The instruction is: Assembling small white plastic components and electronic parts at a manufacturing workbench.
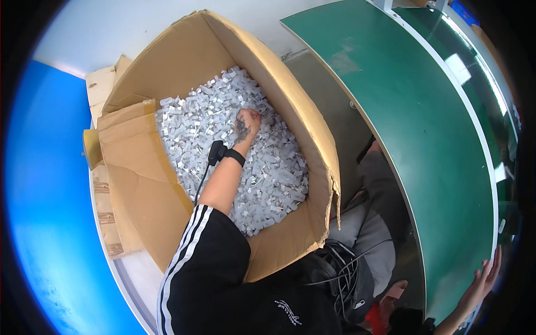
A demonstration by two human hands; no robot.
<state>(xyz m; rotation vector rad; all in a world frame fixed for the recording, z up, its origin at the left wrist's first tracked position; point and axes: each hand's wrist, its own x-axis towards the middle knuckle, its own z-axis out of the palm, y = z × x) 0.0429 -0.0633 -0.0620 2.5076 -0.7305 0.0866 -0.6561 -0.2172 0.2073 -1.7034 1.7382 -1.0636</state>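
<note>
My left hand (248, 124) reaches into a large open cardboard box (307, 120), down onto a heap of small whitish plastic pieces with shiny metal bits (206, 125). Its fingers are curled closed against the heap, and whatever they hold is hidden. A black wristband with a small dark device (218, 152) and a cable sits on that wrist. Far off to the right, my right hand (487, 279) lies by the outer edge of a green-topped table (413, 111), its fingers stretched out and holding nothing I can see.
One flap of the box folds out to the left, near a roll of tape (92, 149) and wooden boards (103, 195). A blue surface (44, 195) fills the far left. Coiled black cables (346, 268) hang by my body. A white rail (474, 111) runs along the table.
</note>
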